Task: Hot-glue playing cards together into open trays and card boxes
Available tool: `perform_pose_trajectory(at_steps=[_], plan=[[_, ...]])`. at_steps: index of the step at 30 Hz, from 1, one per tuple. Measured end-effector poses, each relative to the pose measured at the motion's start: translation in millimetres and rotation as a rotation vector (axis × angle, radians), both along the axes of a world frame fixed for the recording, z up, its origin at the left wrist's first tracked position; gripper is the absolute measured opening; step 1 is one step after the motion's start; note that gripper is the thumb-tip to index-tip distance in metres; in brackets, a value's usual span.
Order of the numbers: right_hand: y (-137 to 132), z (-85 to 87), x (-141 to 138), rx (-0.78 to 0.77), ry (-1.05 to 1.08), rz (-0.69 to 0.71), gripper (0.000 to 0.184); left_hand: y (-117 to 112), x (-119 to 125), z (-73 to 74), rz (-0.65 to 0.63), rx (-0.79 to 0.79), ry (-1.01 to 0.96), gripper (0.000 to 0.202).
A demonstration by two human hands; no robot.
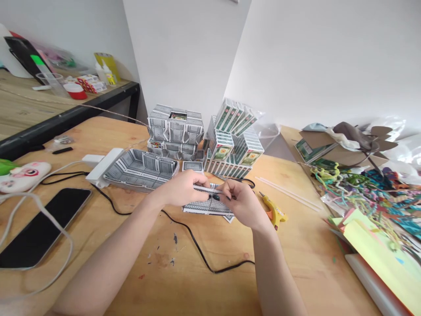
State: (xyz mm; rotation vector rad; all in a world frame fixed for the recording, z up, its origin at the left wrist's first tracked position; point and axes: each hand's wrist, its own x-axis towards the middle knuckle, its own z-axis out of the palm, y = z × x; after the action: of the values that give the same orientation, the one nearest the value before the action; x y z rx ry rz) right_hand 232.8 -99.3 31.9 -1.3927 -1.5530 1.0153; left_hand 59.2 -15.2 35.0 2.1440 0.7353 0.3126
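My left hand (pixel 184 188) and my right hand (pixel 243 202) are closed on a thin playing card (pixel 207 189), seen nearly edge-on, one hand at either end. Directly under it lies a panel of patterned grey playing cards (pixel 199 207), partly hidden by my fingers. A small stack of cards (pixel 193 166) rests just behind my left hand. To the left is an open tray built from cards (pixel 141 169). A yellow glue gun (pixel 275 213) lies right of my right hand, and black-handled scissors (pixel 249 181) are partly hidden behind it.
Behind stand a blocky card structure (pixel 176 131) and stacked green-and-white card boxes (pixel 223 147). A black cable (pixel 194 239) crosses the table. On the left are a phone (pixel 46 228) and a white power strip (pixel 104 166); on the right, clear sticks (pixel 289 194) and coloured papers (pixel 378 245).
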Motion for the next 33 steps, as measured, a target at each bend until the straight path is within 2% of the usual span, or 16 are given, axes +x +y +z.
perform_pose_trajectory(at_steps=[9, 20, 33], plan=[[2.3, -4.2, -4.6, -0.011, 0.004, -0.099, 0.023, -0.2, 0.6, 0.2, 0.009, 0.012, 0.005, 0.010], [2.5, -3.8, -8.7, -0.011, 0.053, -0.132, 0.021, 0.5, -0.2, -1.5, -0.006, 0.006, 0.000, 0.013], [1.9, -5.3, -7.1, -0.028, 0.079, -0.087, 0.023, -3.0, -5.3, 6.0, -0.138, 0.107, 0.015, 0.015]])
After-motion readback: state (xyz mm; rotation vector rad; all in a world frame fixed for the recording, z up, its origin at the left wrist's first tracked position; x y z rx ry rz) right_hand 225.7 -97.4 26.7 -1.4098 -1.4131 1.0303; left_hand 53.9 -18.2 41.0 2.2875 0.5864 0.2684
